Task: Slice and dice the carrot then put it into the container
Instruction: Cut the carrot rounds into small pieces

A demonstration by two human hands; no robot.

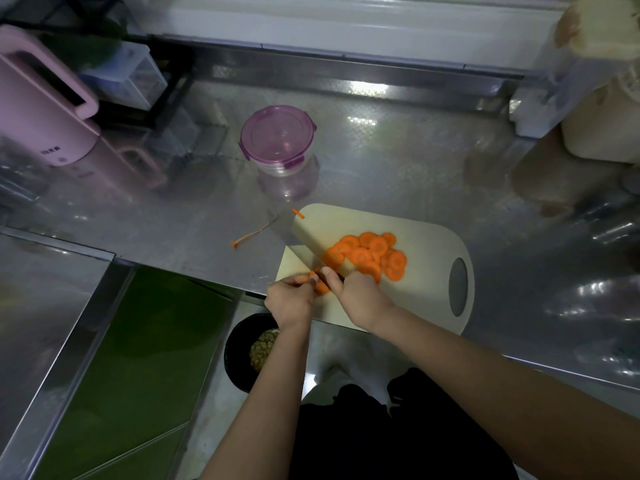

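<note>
A pale cutting board [429, 258] lies on the steel counter. A pile of orange carrot slices [372, 254] sits in its middle. My left hand [291, 299] holds the short remaining carrot piece [320, 287] at the board's near left corner. My right hand [356, 299] grips the handle of a broad cleaver [311, 237], whose blade stands on the board right beside the carrot piece. A round clear container [277, 142] with a purple lid on stands farther back on the counter.
A carrot tip with its root [249, 237] lies on the counter [450, 161] left of the board. A pink kettle [45, 109] stands back left, a beige jar [599, 98] back right. Below the counter edge is a black bin [242, 355].
</note>
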